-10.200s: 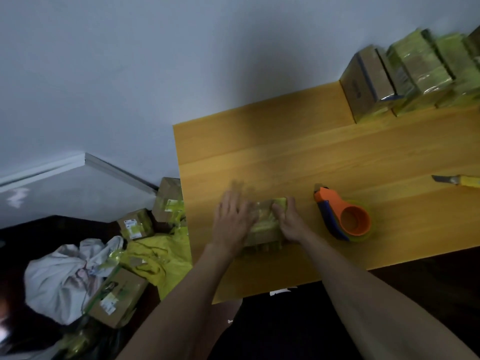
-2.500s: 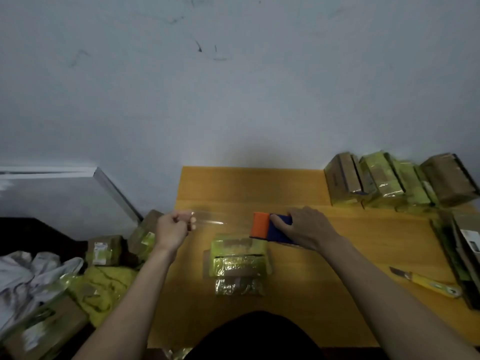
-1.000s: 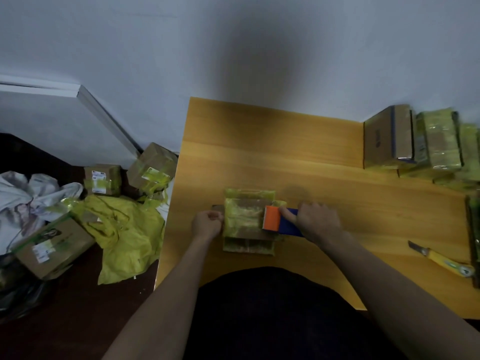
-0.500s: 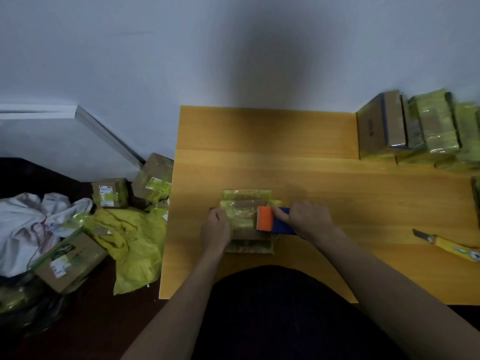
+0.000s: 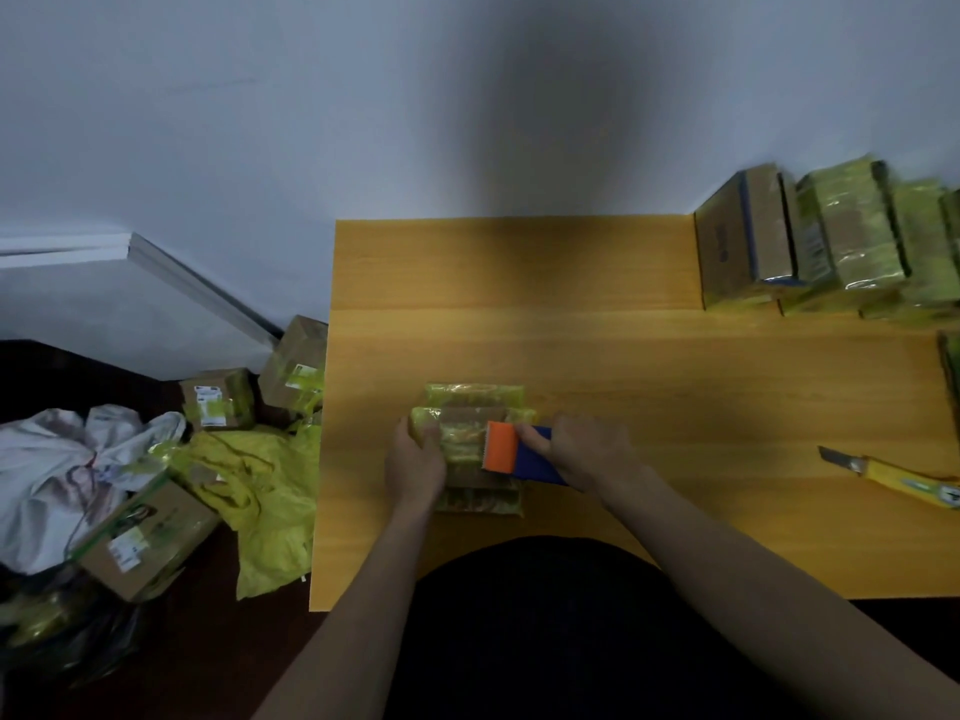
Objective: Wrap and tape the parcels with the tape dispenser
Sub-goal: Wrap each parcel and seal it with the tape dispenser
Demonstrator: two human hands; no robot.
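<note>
A small cardboard parcel (image 5: 475, 407) wrapped in yellow-green tape lies on the wooden table (image 5: 623, 356) near its front left. My left hand (image 5: 415, 462) grips the parcel's left end, fingers curled over its top. My right hand (image 5: 582, 452) holds the orange and blue tape dispenser (image 5: 514, 452), whose orange toothed end lies on the parcel's right part. The parcel's middle is partly hidden by both hands and the dispenser.
A row of taped parcels (image 5: 831, 246) stands at the back right against the wall. A yellow utility knife (image 5: 904, 478) lies at the right. On the floor to the left are cardboard boxes (image 5: 218, 405), yellow wrapping (image 5: 260, 491) and a white bag (image 5: 57, 470).
My left hand has slid up onto the parcel's left end and now grips it. The dispenser has stayed pressed on the parcel's right part, after a strip of tape was pulled out earlier.
</note>
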